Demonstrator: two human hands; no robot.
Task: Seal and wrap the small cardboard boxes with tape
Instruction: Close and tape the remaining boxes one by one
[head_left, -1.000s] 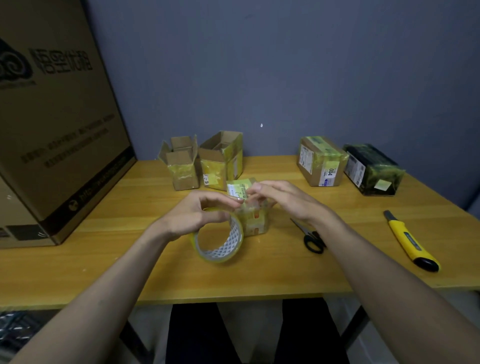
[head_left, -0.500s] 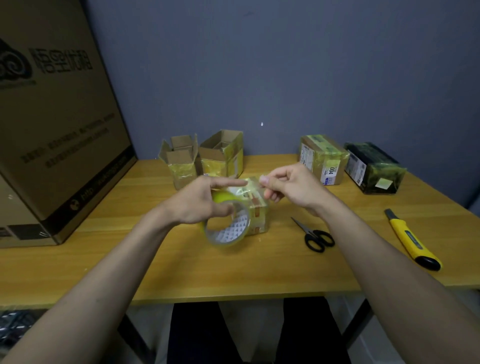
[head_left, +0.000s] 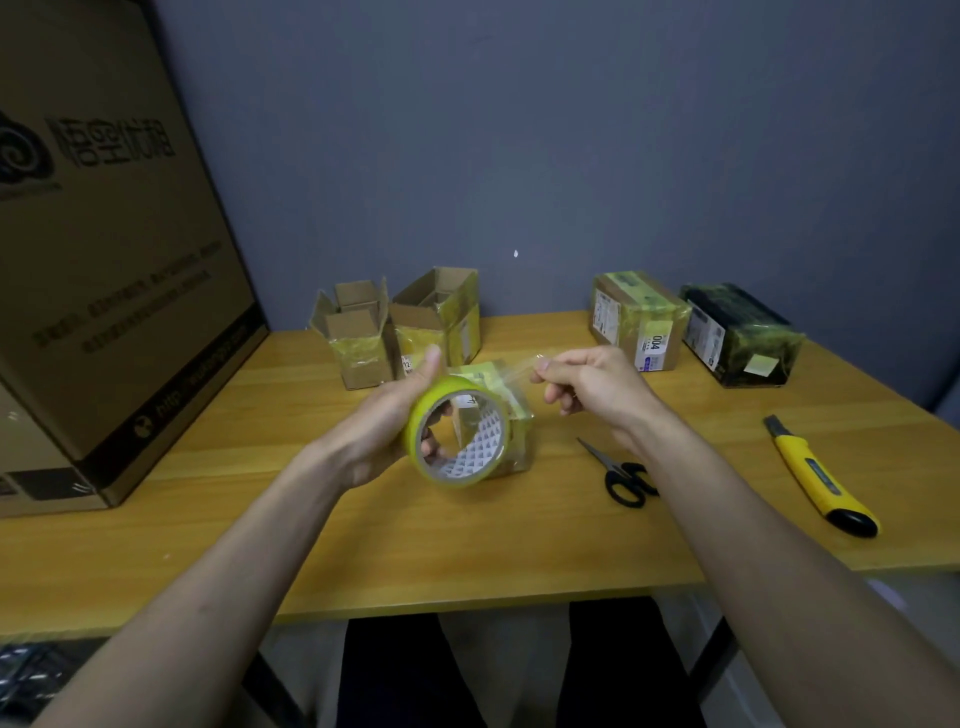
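Left hand (head_left: 387, 415) fingers grip the tape roll (head_left: 457, 431); right hand (head_left: 587, 382) fingers pinch the tape end (head_left: 527, 364) above the small box (head_left: 511, 415).

I'm seeing open table (head_left: 467, 551) lying in front of my hands, while scissors (head_left: 621, 475) and a yellow utility knife (head_left: 815, 475) are crowding the right and open boxes (head_left: 395, 327) are blocking behind.
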